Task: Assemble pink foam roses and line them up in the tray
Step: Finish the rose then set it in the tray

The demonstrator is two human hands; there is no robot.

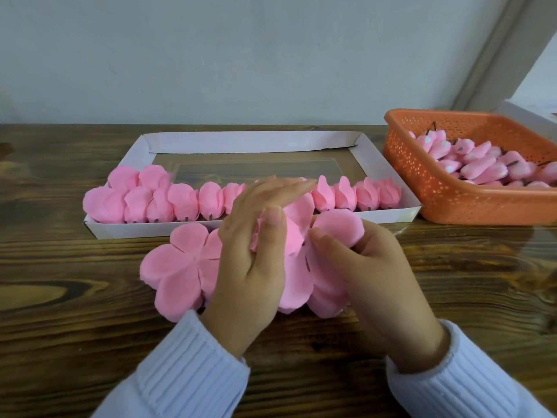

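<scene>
**While both hands wrap a pink foam rose, a finished row waits in the tray behind**

Where the two hands meet, just in front of the tray, sits the half-made rose (294, 233), held a little above the bench (75, 321). The left hand (250, 260) lies over it with fingers stretched almost flat and the thumb pinching the pink centre. The right hand (370, 273) has its fingers curled and nips one lobe of the petal sheet (337, 229). A thin dark wire stem (307, 263) shows between them.

The foam looks feather-light, soft and easily creased or torn. It is probably best held gently at the base by the stem, not by the petal edges.

To the left, touching the left hand, lies a stack of flat flower-shaped petal cut-outs (177, 267). Behind, a white cardboard tray (256, 229) holds a row of finished roses (184, 202) along its near wall. To the right stands an orange perforated basket (452, 191) of pink foam buds (482, 168). Pale ribbed sleeves (193, 372) cover both wrists. No brand, label or writing can be read.
</scene>
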